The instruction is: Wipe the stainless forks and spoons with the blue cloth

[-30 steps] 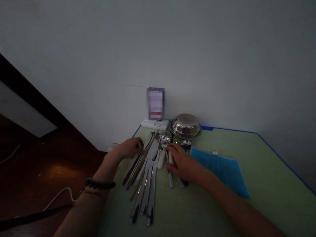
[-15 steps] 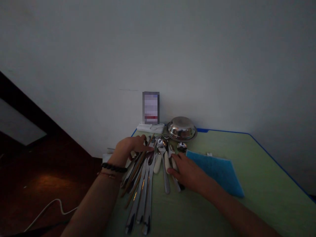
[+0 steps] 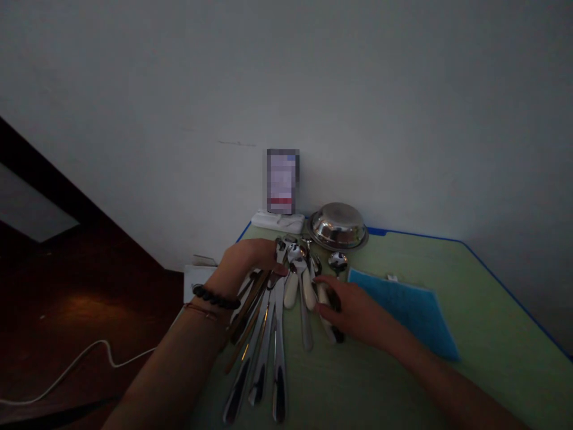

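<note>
A spread of metal cutlery lies on the green table. My left hand [image 3: 253,255] reaches over its far left side, thumb and fingers closed at the upper end of a long metal utensil [image 3: 278,334]; some fingertips are hidden. Two similar long handles [image 3: 259,358] fan out beside it, and brown chopsticks [image 3: 245,310] lie under my wrist. On the right, my right hand [image 3: 351,307] has its thumb and index finger around a cream-handled utensil [image 3: 323,295]. Between my hands are a metal spoon [image 3: 295,254] and other cream handles [image 3: 291,291].
An upturned metal bowl [image 3: 338,224] stands at the back by the wall. A blurred phone-like screen [image 3: 282,182] stands upright on a white base [image 3: 277,223]. A blue cloth [image 3: 398,307] lies right of the cutlery. Another spoon [image 3: 338,261] lies below the bowl. A white cable [image 3: 107,352] runs at left.
The view has shifted slightly. The long utensil under my left hand has swung right, away from the two beside it. My right hand stays at the cream handles.
</note>
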{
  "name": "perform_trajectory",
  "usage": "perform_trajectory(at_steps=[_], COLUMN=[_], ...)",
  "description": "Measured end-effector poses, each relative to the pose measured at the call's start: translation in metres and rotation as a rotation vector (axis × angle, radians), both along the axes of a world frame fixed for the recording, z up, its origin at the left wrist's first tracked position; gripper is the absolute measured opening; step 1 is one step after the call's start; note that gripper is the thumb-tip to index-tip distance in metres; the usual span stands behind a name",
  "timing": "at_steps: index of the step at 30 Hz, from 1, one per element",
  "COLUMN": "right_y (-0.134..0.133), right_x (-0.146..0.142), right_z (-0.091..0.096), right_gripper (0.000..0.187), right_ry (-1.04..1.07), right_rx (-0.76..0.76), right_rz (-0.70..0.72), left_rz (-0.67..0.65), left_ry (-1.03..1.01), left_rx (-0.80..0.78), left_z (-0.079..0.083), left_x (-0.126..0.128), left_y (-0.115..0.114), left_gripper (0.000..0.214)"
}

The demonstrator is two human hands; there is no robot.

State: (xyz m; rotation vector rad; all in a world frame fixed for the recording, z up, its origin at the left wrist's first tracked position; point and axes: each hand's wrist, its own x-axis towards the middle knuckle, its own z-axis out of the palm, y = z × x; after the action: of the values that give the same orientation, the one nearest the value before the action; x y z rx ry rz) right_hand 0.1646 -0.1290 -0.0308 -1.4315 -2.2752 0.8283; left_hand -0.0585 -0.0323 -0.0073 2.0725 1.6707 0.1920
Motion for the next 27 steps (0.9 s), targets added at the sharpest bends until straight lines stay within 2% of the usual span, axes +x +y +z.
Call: perform_trajectory(at_steps=[3, 6, 9, 13, 15, 18, 22, 27], right_y=[0.009, 0.013, 0.008, -0.003, -0.008, -0.012, -0.012, -0.01], right_x=[0.001, 0.008, 0.019, 0.036, 0.047, 0.066, 0.091, 0.104], right_z=[-0.004, -0.003, 0.009, 0.033, 0.042, 0.05, 0.054, 0.055], right_gripper=[0.033, 0.02, 0.01, 0.012, 0.011, 0.009, 0.007, 0.008], right_ry=[0.149, 0.312, 0.394, 0.512, 0.505, 0.411, 0.301, 0.292], right_rx=[-0.092, -0.159, -0.194, -0.286, -0.292, -0.28, -0.256, -0.243], right_rz=[-0.107, -0.232, -0.315, -0.353, -0.342, -0.315, -0.301, -0.304], left_rz=[-0.088, -0.134, -0.241, -0.461, -0.539, -0.628, -0.668, -0.689], left_ry=[0.155, 0.247, 0.248, 0.176, 0.141, 0.117, 0.164, 0.212], left_rx=[-0.08, -0.034, 0.009, 0.017, 0.04, 0.056, 0.056, 0.093], left_z=[0.002, 0.013, 0.029, 0.045, 0.044, 0.032, 0.016, 0.018], left_x=[0.0, 0.006, 0.021, 0.05, 0.065, 0.085, 0.101, 0.105], left_y=[0.003, 0.0, -0.01, -0.028, -0.035, -0.043, -0.049, -0.06], left_gripper=[0.032, 0.043, 0.05, 0.039, 0.033, 0.031, 0.034, 0.032])
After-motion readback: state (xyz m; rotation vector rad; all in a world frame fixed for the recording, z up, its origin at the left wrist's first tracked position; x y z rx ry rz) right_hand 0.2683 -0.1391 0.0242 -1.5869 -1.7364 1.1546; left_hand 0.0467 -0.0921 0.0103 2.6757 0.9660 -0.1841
